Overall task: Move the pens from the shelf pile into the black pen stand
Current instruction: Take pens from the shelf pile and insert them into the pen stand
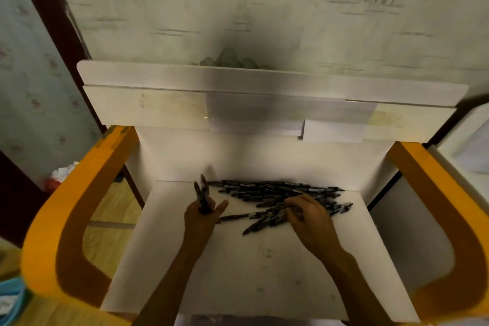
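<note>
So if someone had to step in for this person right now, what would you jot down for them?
Left hand: grips a small bunch of pens, tips pointing up and away.
Right hand: fingers curled down on the near edge of the pen pile; whether it has a pen pinched cannot be told.
The pile lies across the back of the white shelf, with a few strays toward the front.
The black pen stand is not in view.
Done: a few pens gathered. Left: most of the pile, then all of it into the stand.

Left hand (pixel 202 216) grips pens (pixel 202 194); right hand (pixel 308 216) touches pile (pixel 280 190).
</note>
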A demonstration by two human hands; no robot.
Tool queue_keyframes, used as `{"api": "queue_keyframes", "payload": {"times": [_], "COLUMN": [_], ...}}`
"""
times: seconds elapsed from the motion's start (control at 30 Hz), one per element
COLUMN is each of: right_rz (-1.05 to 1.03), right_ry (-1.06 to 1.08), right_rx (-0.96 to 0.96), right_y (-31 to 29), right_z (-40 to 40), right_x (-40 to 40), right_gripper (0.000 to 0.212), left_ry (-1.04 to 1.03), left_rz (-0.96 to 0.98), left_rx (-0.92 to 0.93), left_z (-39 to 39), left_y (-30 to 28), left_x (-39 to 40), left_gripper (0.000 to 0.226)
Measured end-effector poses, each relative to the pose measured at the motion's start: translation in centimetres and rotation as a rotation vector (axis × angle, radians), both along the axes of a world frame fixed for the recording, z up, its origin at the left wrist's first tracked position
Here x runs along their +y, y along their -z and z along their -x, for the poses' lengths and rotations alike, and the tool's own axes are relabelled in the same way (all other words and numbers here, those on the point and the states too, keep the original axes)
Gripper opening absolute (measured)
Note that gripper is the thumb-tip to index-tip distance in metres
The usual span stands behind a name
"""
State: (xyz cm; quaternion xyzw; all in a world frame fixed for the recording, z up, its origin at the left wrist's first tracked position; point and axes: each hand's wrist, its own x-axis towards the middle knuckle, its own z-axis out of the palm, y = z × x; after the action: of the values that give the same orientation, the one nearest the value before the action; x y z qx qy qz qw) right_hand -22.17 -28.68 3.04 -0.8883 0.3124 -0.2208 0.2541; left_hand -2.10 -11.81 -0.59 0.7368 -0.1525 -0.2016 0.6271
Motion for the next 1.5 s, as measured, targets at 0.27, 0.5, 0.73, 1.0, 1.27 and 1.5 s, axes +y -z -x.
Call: {"api": "queue_keyframes", "payload": {"times": [0.27, 0.5, 0.73, 1.0, 1.27, 1.5], "right_rz": [0.154, 0.199, 0.401, 0.286, 0.279, 0.244], "right_ry": [0.147, 0.305, 0.434, 0.569, 0.598, 0.625], "right_rx": [0.011, -0.005, 0.068, 0.086, 0.142, 0.136], "right_y": [-4.4, -7.5, -10.1, -9.2, -8.8, -8.8], "right_z": [3.7, 10.9, 19.9, 33.6, 47.6, 56.8], "right_x": [0.6, 1.5, 2.4, 0.9, -1.5, -4.4], "right_gripper": [0.021, 0.018, 0.015, 0.025, 0.025, 0.027], "left_ry": [0.35, 0.573, 0.702, 0.933, 0.857, 0.807], "left_rz": [0.065, 0.156, 0.258, 0.222, 0.18, 0.144], "left_rx": [0.194, 0.169, 0.194, 0.143, 0.144, 0.142], "left_z": [3.0, 9.2, 18.4, 32.3, 47.2, 55.5], "left_y": [-5.6, -8.6, -11.8, -14.0, -13.2, -13.4], "left_x": [-2.6, -6.3, -9.2, -11.6, -14.7, -17.6], "left_gripper": [0.035, 0.019, 0.017, 0.014, 0.024, 0.016]}}
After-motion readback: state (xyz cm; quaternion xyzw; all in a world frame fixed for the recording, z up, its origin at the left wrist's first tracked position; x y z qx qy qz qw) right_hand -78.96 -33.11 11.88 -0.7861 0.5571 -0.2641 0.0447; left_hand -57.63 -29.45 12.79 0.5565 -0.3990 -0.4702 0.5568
